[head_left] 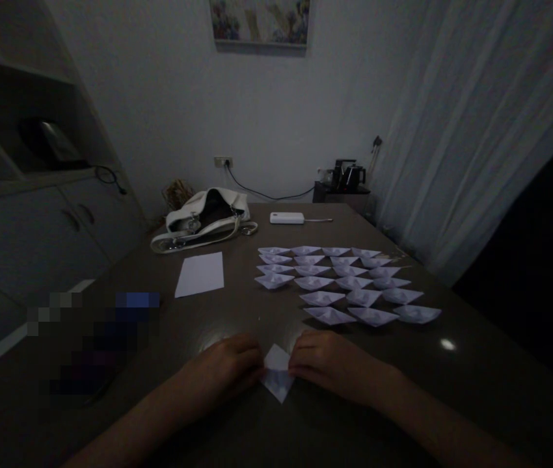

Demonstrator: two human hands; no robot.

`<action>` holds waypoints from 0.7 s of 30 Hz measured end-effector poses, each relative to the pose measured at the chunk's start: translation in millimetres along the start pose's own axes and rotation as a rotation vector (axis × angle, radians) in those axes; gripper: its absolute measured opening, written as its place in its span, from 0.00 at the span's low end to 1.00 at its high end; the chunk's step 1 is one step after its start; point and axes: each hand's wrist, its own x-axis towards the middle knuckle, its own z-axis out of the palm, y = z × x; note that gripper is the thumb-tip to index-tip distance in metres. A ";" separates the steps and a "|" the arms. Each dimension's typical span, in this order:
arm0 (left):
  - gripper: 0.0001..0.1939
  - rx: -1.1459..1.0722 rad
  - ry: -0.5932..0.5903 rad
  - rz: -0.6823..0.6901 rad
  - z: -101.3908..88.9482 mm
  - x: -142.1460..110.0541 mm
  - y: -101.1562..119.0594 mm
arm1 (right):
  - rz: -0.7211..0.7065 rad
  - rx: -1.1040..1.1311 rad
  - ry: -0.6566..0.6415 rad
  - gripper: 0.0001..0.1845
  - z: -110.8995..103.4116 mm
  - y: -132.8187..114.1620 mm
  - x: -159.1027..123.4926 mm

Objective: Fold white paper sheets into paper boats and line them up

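Observation:
A small folded piece of white paper (278, 375), diamond-shaped, is held low over the near part of the table between my two hands. My left hand (230, 364) pinches its left corner, fingers closed. At the right corner my right hand (330, 364) pinches it the same way. The fingertips hide both side corners of the paper. Beyond my right hand, several folded white paper boats (328, 316) stand in rows. A flat sheet of white paper (201, 274) lies beyond my left hand.
On the brown table (252, 312), a white handbag (208, 214) lies at the far left, with a white power bank (287, 218) and its short cable to its right. A blurred-out patch (110, 344) covers the left side. A black coffee maker (349, 175) stands behind the table.

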 end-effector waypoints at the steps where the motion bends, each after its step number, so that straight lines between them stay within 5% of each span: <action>1: 0.09 -0.032 0.016 -0.030 2.0 0.8 -0.4 | 0.021 0.019 0.025 0.07 1.7 0.6 0.0; 9: 0.09 -0.199 0.101 -0.282 16.3 5.7 -5.0 | 0.345 0.126 0.162 0.04 13.3 -4.9 6.1; 21: 0.06 -0.172 0.094 -0.386 11.3 5.0 -0.9 | 0.507 -0.197 0.008 0.10 8.4 -16.3 14.8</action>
